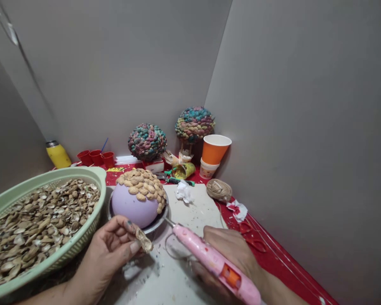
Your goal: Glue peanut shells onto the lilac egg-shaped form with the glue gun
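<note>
Between the thumb and fingers of my left hand (114,243) is a peanut shell half (144,240), its hollow side showing. My right hand (231,250) grips a pink hot glue gun (206,254), whose metal nozzle points up and left towards the balloon. That lilac balloon (133,207) rests in a round metal bowl (165,214). Overlapping peanut shells (142,184) cover its top and right side; the front left is bare. Neither the shell in my hand nor the nozzle clearly touches the balloon.
A green basket (101,182) full of shells stands left. Behind are two coloured shell-covered balls (147,142), red cups (108,160), a yellow bottle (59,156) and an orange paper cup (215,150). Twine (219,189), crumpled tissue (184,191) and red scissors (255,243) lie right.
</note>
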`<state>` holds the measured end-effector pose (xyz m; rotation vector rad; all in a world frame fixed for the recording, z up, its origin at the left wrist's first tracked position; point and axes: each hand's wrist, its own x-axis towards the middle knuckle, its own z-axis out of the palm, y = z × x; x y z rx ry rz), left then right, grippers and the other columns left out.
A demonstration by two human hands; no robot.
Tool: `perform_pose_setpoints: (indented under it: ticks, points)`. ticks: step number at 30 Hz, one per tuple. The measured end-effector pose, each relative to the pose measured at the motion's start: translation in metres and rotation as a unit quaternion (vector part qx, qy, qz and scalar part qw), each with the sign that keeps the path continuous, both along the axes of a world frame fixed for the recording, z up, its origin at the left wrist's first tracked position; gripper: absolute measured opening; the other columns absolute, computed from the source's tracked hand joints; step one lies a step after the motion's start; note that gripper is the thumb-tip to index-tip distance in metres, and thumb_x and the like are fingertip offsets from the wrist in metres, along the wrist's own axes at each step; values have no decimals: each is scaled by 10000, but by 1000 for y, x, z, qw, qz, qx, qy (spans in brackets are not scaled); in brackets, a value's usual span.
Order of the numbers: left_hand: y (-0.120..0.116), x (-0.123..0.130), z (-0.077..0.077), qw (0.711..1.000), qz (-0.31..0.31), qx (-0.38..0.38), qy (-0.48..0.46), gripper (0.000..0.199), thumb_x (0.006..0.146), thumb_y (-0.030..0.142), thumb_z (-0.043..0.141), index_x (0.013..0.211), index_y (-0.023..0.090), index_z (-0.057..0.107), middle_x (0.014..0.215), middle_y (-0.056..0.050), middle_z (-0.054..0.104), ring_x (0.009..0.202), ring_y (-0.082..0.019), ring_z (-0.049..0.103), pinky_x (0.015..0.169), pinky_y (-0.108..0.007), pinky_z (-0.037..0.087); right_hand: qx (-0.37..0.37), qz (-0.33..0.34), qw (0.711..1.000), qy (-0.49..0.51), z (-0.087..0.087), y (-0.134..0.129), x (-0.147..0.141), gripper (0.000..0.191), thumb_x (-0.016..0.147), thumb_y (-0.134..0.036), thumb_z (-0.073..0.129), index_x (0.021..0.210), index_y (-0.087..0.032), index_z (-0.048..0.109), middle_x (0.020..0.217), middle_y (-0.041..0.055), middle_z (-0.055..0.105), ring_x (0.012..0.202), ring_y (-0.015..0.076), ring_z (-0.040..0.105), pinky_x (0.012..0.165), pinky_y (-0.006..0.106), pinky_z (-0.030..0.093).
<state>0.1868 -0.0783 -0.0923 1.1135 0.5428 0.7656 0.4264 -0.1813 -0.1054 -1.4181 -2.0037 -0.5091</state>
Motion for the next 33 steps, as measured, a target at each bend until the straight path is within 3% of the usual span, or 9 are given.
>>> perform_pose_setpoints:
  ticks: [2,4,6,11,16,25,29,33]
  points:
    - [-2,1,0,1000,-8,-3,-16,238,758,213,773,862,183,562,795,-6,642,716,-125,602,654,-232,475,17,-18,1000,-1,-1,1,15,345,921,-352,431,608,-223,497,509,-17,455,444,137,443,458,274,290]
    - [-5,3,2,999,-15,-11,-28,268,734,230,795,828,179,549,781,0,633,701,-118,594,643,-229,465,-1,-73,997,1,-2,4,29,324,924,-377,437,653,-214,506,531,-24,457,424,128,434,435,263,263]
    - [-8,4,7,999,-23,-18,-36,307,699,242,823,797,173,540,768,7,624,683,-107,582,635,-223,461,-95,-152,984,8,-2,9,39,292,905,-403,483,682,-215,495,591,-9,523,481,149,501,463,264,277]
    - [-14,1,14,997,-41,-2,-62,342,666,266,846,782,166,541,751,9,624,668,-94,564,625,-208,452,-278,-199,939,41,6,15,41,136,804,-315,585,765,-212,505,778,41,634,677,213,591,557,271,316]
    - [-17,0,11,995,-58,23,-81,326,666,272,841,785,169,555,772,-4,646,679,-106,588,640,-220,463,-326,-208,921,48,11,11,38,176,741,-286,630,876,-192,567,883,70,645,791,249,612,634,291,367]
    - [-30,-3,17,993,-58,87,-63,242,698,248,805,768,171,587,766,-5,652,688,-128,610,653,-232,483,-350,-196,911,91,9,-1,52,311,727,-323,672,1010,-199,635,980,65,671,857,230,627,715,296,441]
    - [-32,-5,18,991,-59,101,-66,216,708,229,794,763,175,592,763,-1,654,697,-132,613,655,-230,485,-295,-174,934,105,28,-3,44,315,783,-357,640,1042,-178,639,1044,111,662,919,261,624,790,360,465]
    - [-30,-5,15,990,-55,108,-78,203,720,225,786,770,179,596,775,-1,652,704,-135,614,662,-236,485,-209,-105,965,121,57,8,20,263,898,-369,534,1080,-190,597,1088,105,638,999,249,595,873,404,460]
